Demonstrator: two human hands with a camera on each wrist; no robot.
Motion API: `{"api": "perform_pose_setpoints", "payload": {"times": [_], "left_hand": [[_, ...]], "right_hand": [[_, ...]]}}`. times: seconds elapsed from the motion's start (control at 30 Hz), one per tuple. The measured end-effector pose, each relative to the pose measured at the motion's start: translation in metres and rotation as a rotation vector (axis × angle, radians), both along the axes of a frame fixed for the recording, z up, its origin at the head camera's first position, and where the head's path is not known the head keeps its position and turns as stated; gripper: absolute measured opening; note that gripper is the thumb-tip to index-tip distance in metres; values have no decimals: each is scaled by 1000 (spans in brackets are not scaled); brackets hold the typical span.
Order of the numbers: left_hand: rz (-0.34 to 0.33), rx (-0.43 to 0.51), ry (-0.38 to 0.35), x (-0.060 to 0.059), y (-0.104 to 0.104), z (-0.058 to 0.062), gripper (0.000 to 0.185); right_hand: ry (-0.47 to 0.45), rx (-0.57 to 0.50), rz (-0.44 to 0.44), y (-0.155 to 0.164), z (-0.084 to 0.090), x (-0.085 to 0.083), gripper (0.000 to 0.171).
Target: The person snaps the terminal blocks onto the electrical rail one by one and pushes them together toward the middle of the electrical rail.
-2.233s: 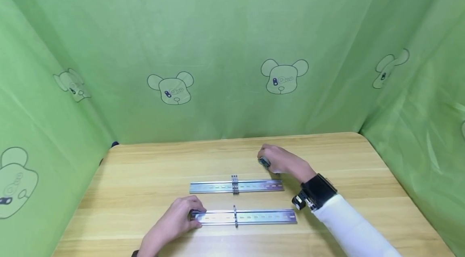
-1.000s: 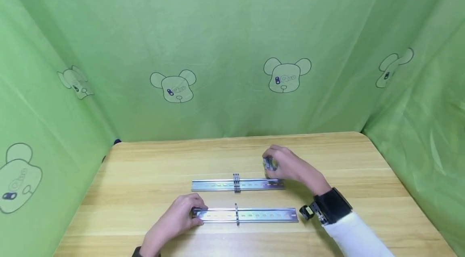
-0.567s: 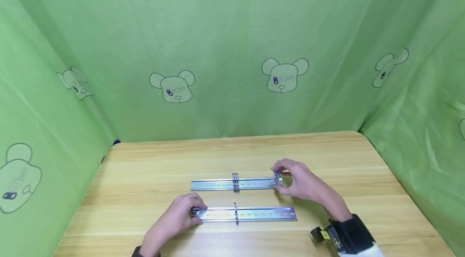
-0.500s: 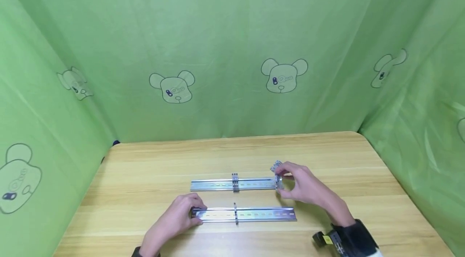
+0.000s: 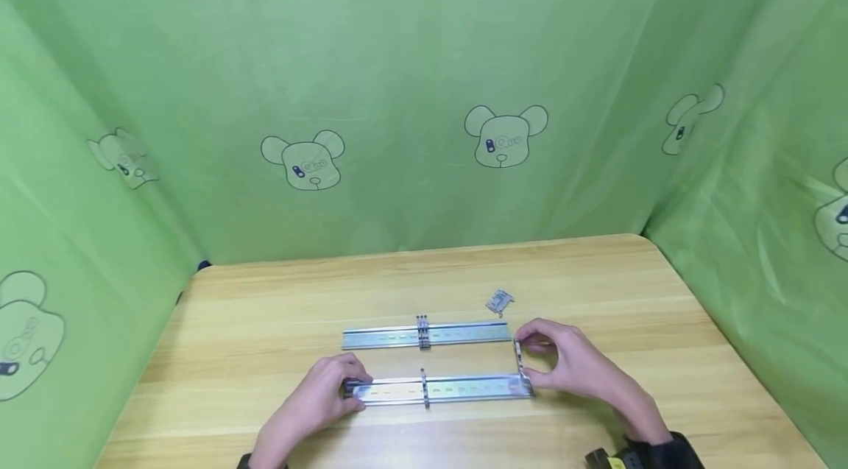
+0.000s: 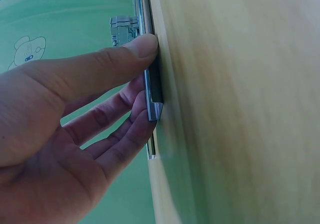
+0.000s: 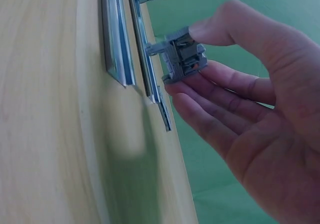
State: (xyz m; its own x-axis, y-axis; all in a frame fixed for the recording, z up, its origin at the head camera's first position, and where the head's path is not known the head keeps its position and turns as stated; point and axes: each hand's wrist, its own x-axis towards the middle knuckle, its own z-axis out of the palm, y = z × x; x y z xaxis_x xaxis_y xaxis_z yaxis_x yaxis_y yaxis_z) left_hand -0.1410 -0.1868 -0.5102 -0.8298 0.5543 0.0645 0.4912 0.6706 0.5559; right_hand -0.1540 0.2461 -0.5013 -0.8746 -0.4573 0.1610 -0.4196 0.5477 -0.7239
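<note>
My left hand [image 5: 323, 389] grips the left end of the nearer metal DIN rail [image 5: 473, 386], thumb on the front edge and fingers behind. One thin grey terminal block [image 5: 425, 388] sits across that rail near its middle. My right hand [image 5: 573, 362] pinches another grey terminal block [image 7: 181, 56] between thumb and fingers, upright at the rail's right end. In the right wrist view the block's side faces the camera, and the rail ends appear beyond it to the left.
Behind lies a second DIN rail [image 5: 384, 339], parallel, carrying several terminal blocks [image 5: 423, 333] near its middle. A loose terminal block [image 5: 500, 302] lies flat beyond its right end. Green printed curtains [image 5: 404, 196] enclose the wooden table [image 5: 265, 307] at the back and sides.
My right hand has come from behind the far rail toward the near rail's right end, carrying a terminal block. The loose block behind is now fully uncovered. My left hand keeps its grip.
</note>
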Motion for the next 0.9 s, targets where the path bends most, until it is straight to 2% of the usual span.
{"api": "perform_pose_setpoints", "payload": {"times": [0.13,0.47,0.9], "left_hand": [[2,-1,-3,1,-1,-1,33],[-10,26,-1,-1,-1,-2,31],[-3,12,3,0,1,2,30]], "right_hand": [[-57,-26,16,4,2,4,55],[-157,-84,99,17,5,9,52],[-206,-87,155,20,5,14,49]]}}
